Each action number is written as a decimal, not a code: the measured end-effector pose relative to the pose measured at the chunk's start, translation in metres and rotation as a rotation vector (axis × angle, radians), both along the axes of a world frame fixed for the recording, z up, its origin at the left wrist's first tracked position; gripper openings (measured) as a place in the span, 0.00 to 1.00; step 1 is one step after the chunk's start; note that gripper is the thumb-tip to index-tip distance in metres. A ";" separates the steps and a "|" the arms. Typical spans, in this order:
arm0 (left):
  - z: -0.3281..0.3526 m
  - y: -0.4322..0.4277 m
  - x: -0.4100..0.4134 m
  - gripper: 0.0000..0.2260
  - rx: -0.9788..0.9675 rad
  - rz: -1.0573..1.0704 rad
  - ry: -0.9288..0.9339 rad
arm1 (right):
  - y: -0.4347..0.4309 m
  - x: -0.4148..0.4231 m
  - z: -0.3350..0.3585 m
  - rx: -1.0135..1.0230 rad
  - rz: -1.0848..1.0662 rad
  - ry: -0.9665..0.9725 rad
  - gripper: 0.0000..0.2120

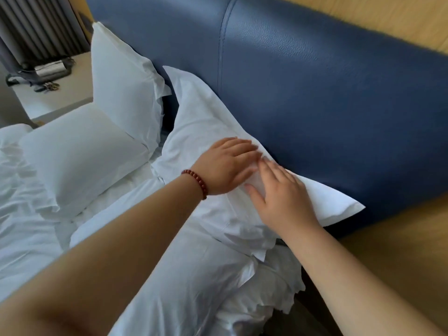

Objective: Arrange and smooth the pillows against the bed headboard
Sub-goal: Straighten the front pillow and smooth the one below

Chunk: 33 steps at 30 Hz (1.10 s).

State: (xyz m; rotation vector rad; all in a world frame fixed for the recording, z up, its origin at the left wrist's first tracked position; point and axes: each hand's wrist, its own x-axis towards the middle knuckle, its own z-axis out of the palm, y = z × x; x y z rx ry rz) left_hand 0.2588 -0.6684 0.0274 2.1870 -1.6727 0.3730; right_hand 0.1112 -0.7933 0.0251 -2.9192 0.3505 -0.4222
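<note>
Pillow (206, 122) leaning on blue headboard (315, 93), near side of bed (24, 226) | left hand (228, 166) and right hand (278, 197) flat, fingers spread, pressing its face, gripping nothing | step: smoothing, likely midway | next: sweep outward toward creased lower edge | two more pillows (121, 88) beyond

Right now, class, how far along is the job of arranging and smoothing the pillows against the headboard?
Done: one white pillow stands propped against the blue headboard at the far side. In hand: the left hand and right hand lie flat on the nearer leaning pillow, smoothing it. Left: a third pillow lies flat on the bed, and the pillow nearest the camera is creased.
</note>
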 end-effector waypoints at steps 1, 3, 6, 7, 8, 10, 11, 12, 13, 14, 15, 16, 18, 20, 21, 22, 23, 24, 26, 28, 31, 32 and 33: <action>0.000 0.002 0.015 0.23 0.102 -0.019 -0.050 | 0.003 0.002 -0.001 0.016 -0.016 0.036 0.34; 0.000 0.011 0.051 0.25 0.193 0.065 -0.080 | 0.003 0.001 -0.007 0.007 -0.036 0.080 0.34; 0.012 0.031 0.100 0.28 0.145 0.298 0.027 | 0.000 0.001 -0.012 0.017 -0.039 0.113 0.35; 0.017 0.035 0.109 0.29 0.125 0.355 0.046 | 0.000 0.002 -0.011 0.023 -0.039 0.111 0.35; 0.019 0.037 0.112 0.29 0.122 0.379 0.039 | 0.002 0.003 -0.009 0.020 -0.051 0.086 0.34; 0.021 0.032 0.104 0.28 0.136 0.309 -0.061 | 0.007 0.010 -0.002 -0.019 -0.098 0.016 0.32; 0.020 0.029 0.098 0.27 0.156 0.229 -0.121 | 0.011 0.015 0.002 -0.040 -0.119 -0.005 0.31; 0.018 0.026 0.094 0.27 0.190 0.144 -0.158 | 0.014 0.023 0.006 -0.052 -0.122 -0.020 0.31; 0.016 0.024 0.094 0.27 0.224 0.082 -0.169 | 0.017 0.031 0.008 -0.056 -0.106 -0.029 0.32; 0.016 0.023 0.098 0.28 0.246 0.062 -0.153 | 0.018 0.040 0.010 -0.050 -0.082 -0.017 0.33; 0.017 0.025 0.107 0.30 0.244 0.085 -0.121 | 0.018 0.048 0.011 -0.038 -0.058 0.018 0.35; 0.019 0.028 0.117 0.31 0.218 0.144 -0.086 | 0.017 0.054 0.010 -0.021 -0.040 0.062 0.36; 0.019 0.039 0.144 0.31 0.169 0.323 -0.015 | 0.014 0.060 0.003 0.006 -0.026 0.104 0.40; 0.019 0.048 0.164 0.27 0.167 0.476 0.058 | 0.012 0.060 -0.004 0.018 -0.019 0.088 0.41; 0.021 0.051 0.169 0.25 0.144 0.523 0.076 | 0.011 0.059 -0.008 0.020 -0.016 0.075 0.40; 0.023 0.054 0.171 0.24 0.105 0.538 0.056 | 0.011 0.058 -0.010 0.018 -0.014 0.061 0.39; 0.026 0.055 0.170 0.25 0.066 0.507 0.001 | 0.011 0.058 -0.012 0.015 -0.016 0.048 0.38; 0.029 0.056 0.168 0.26 0.048 0.428 -0.058 | 0.010 0.058 -0.013 0.014 -0.020 0.039 0.38; 0.028 0.055 0.164 0.28 0.096 0.225 -0.162 | 0.010 0.058 -0.014 0.004 -0.029 0.032 0.37; 0.024 0.051 0.167 0.31 0.170 0.162 -0.170 | 0.012 0.058 -0.014 -0.008 -0.033 0.025 0.36; 0.022 0.048 0.185 0.33 0.145 0.251 -0.078 | 0.012 0.058 -0.015 -0.022 -0.037 0.018 0.36; 0.023 0.048 0.191 0.33 0.124 0.262 -0.054 | 0.013 0.058 -0.016 -0.024 -0.042 0.012 0.35; 0.023 0.048 0.196 0.32 0.111 0.264 -0.032 | 0.013 0.058 -0.016 -0.025 -0.042 0.007 0.35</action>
